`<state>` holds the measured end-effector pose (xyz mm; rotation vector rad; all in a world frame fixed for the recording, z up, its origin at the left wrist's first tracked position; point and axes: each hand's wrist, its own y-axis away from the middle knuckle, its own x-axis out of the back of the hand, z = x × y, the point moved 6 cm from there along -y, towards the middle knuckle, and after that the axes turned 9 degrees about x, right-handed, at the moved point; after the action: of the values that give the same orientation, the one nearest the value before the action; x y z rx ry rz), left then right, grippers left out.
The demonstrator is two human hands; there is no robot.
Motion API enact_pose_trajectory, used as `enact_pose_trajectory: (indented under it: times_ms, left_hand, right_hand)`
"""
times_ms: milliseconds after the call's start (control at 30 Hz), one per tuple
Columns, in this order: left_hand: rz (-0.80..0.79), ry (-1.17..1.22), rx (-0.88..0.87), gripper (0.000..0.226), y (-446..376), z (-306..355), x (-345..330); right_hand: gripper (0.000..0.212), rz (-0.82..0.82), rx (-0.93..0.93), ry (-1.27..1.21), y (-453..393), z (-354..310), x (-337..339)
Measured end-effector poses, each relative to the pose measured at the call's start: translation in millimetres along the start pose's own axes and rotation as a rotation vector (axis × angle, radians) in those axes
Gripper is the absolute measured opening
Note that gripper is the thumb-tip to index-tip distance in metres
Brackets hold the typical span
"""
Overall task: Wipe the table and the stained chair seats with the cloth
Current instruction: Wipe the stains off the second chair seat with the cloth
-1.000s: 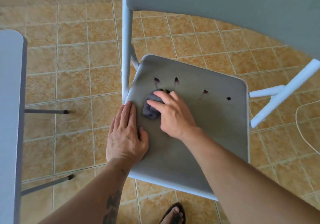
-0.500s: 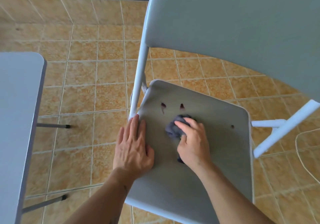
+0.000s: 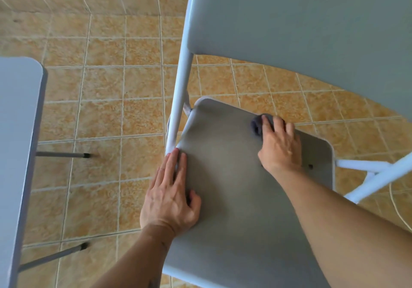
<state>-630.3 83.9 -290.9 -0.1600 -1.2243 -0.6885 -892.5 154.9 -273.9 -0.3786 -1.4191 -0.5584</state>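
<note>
— How's the chair coming along?

— Well on, I'd say. The right hand (image 3: pixel 279 145) is pressed down over the small dark grey bunched-up cloth (image 3: pixel 256 125), fingers curled on top of it, and only a wad of the cloth pokes out past the fingertips, at the far edge of the flat grey plastic chair seat (image 3: pixel 223 187).

— And the other hand?

— The left hand (image 3: pixel 171 198) holds nothing. It lies flat and spread on the near-left edge of the seat, fingertips touching the white metal frame tube (image 3: pixel 180 100), steadying the chair as far as I can judge.

— Any stains left?

— The wide stretch of seat between the two hands looks clean to me. I can pick out one small dark spot (image 3: pixel 310 166) just to the right of the right wrist, near the seat's right edge. Whether it is a stain or a hole in the plastic, I can't tell from here. Anything under the right hand or the cloth is hidden.

— So what remains?

— My guess: that spot, if it is a stain, then a last pass over this seat. The corner of the pale grey table top (image 3: pixel 17 131), well off to the left of the left hand, shows no marks, but I see too little of it to call it wiped. No other chair seat is in sight, so I can't speak for those.
</note>
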Motion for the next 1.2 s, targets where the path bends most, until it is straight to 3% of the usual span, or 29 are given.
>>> enact_pose_trajectory:
  times_ms: [67, 133, 267, 333, 467, 700, 867, 933, 1067, 1133, 1200]
  left_hand:
    - [-0.018, 0.004, 0.011, 0.087, -1.0, 0.2, -0.9]
    - [-0.026, 0.005, 0.016, 0.087, -0.7, -1.6, -0.6]
    - [-0.027, -0.016, 0.009, 0.087, -3.6, -0.9, 0.3]
    - [-0.022, -0.038, 0.007, 0.086, -5.5, 1.2, 0.3]
    - [-0.024, -0.053, 0.018, 0.086, -4.4, 0.6, 0.7]
    - [-0.031, -0.06, 0.027, 0.087, -3.1, -2.8, -1.0]
    - [-0.042, -0.077, 0.03, 0.086, -3.3, -2.5, -0.4]
    - [-0.054, -0.075, 0.047, 0.086, -4.2, -0.7, -0.1]
    - [-0.061, -0.082, 0.063, 0.087, -5.1, 0.0, -0.8]
    - [-0.057, -0.073, 0.064, 0.088, -4.8, 1.1, -2.7]
    - [-0.05, -0.065, 0.058, 0.088, -4.4, 3.1, -3.4]
  right_hand:
    - [0.072, -0.038, -0.129, -0.062, -0.8, 4.2, 1.5]
    - [0.06, 0.016, -0.114, -0.221, -5.7, -25.2, 10.0]
    - [0.062, 0.09, 0.415, -0.379, -19.8, -128.7, 22.9]
    - [0.066, 0.072, 0.491, -0.309, -34.0, -148.4, 20.6]
    - [0.069, 0.105, 0.388, -0.184, -48.8, -111.2, 10.5]
    - [0.07, 0.03, -0.152, -0.198, -11.5, 38.0, -6.8]
    - [0.065, 0.147, -0.16, -0.253, 30.3, 24.1, 1.3]
    - [0.062, 0.184, 0.001, -0.301, 34.6, -15.5, 8.9]
    - [0.065, 0.067, 0.309, -0.303, 36.3, -69.6, 10.1]
    - [0.065, 0.077, 0.237, -0.248, 35.7, -42.0, 8.6]
    - [0.066, 0.077, 0.027, -0.158, 48.0, 9.5, 1.0]
